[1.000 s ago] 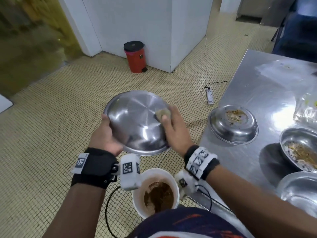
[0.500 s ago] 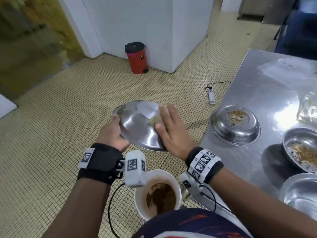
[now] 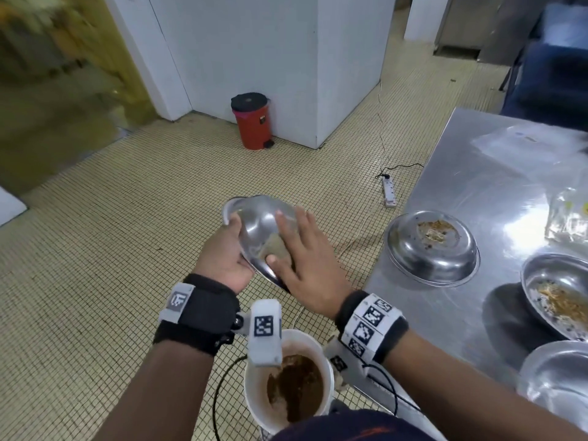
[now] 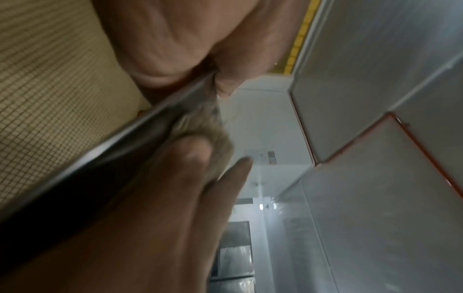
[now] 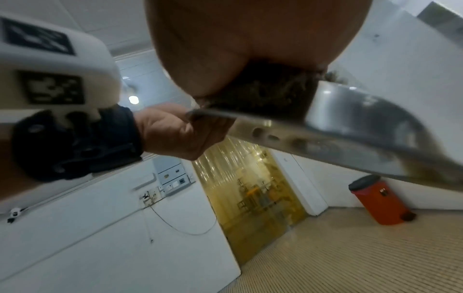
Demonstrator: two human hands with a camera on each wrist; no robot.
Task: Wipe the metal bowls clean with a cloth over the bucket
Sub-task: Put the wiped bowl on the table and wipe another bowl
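My left hand [image 3: 227, 253] grips the left rim of a shiny metal bowl [image 3: 257, 221], held tilted in the air just beyond the white bucket [image 3: 254, 405]. The bucket stands on the floor with brown waste inside. My right hand [image 3: 302, 249] lies flat in the bowl, fingers straight and spread, pressing a beige cloth [image 3: 275, 246] against the metal. From the left wrist the bowl's rim [image 4: 125, 142] runs diagonally, with the cloth [image 4: 221, 142] bunched under the right thumb. In the right wrist view the cloth [image 5: 270, 93] sits squeezed between palm and bowl [image 5: 350, 123].
A steel table [image 3: 477, 173] on the right carries two dirty bowls [image 3: 432, 246] [image 3: 556, 294], a cleaner bowl [image 3: 556, 380] and a plastic bag [image 3: 569, 218]. On the tiled floor stand a red pedal bin [image 3: 253, 122] and a power strip [image 3: 389, 192].
The bowl has tipped from facing me to a flatter tilt and dropped lower. My right hand slid the cloth from the right rim down toward the near side.
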